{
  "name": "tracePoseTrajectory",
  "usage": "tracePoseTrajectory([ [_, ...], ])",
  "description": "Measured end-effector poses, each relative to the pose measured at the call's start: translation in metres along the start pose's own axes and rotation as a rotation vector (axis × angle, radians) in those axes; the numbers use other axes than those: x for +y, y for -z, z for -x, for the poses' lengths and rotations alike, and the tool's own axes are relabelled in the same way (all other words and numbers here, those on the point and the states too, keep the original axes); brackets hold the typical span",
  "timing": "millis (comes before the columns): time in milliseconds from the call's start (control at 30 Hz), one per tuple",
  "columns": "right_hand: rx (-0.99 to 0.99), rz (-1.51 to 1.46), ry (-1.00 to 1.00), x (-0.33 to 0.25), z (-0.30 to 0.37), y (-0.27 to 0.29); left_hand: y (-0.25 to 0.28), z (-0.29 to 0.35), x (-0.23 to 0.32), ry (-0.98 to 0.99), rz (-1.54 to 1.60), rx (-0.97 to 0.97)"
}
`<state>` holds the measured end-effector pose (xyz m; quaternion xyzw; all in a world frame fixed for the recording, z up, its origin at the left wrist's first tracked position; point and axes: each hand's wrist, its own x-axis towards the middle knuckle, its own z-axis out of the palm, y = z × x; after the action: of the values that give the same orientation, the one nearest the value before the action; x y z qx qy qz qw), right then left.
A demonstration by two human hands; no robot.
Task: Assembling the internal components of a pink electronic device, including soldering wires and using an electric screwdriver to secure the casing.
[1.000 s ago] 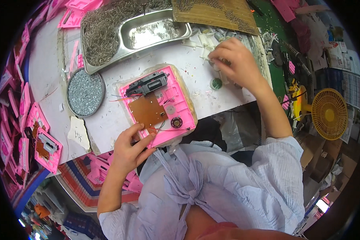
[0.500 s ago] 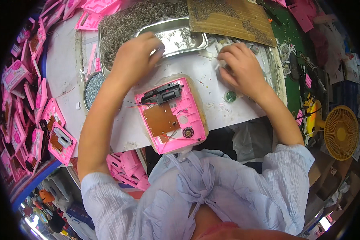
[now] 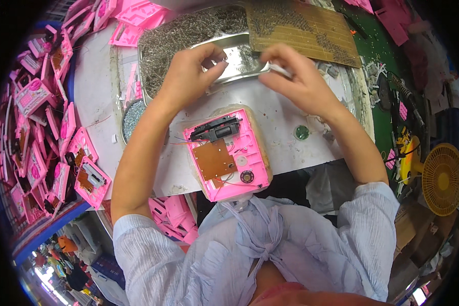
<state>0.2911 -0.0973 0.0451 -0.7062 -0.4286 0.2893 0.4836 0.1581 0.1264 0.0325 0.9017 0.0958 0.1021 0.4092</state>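
Observation:
A pink plastic casing half [image 3: 258,155] lies open-side up in a worn holder near the table's front edge. On it are a black motor unit [image 3: 220,131], a brown circuit board [image 3: 212,160] and a small round speaker [image 3: 247,176]. My left hand [image 3: 193,76] is over the near edge of a shiny metal tray [image 3: 235,69], fingers curled toward the thumb; anything between them is too small to make out. Opposite it, at the tray's right end, my right hand [image 3: 298,81] pinches a small white piece [image 3: 281,70]; its fingers are slightly blurred.
A large tray of small screws [image 3: 160,56] stands behind my left hand. Cardboard [image 3: 303,30] strewn with screws covers its right side. A bowl of small metal parts [image 3: 133,120] is at left, beside heaped pink casings [image 3: 35,97]. A green round piece [image 3: 301,133] and yellow fan [image 3: 442,178] are right.
My right hand has moved left toward the tray, with a white piece now showing in its fingers. My left hand has shifted slightly right in the picture; the whole view has shifted too.

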Motion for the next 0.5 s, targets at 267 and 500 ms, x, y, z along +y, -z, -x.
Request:
tracePoseTrajectory([
  [267,0.002,0.391,0.426,-0.039,0.025,-0.039,0.014,0.091,0.037,0.195,0.569,0.003],
  [500,-0.008,0.526,0.511,-0.042,0.044,-0.070,-0.003,0.133,0.038,0.298,0.847,-0.075],
])
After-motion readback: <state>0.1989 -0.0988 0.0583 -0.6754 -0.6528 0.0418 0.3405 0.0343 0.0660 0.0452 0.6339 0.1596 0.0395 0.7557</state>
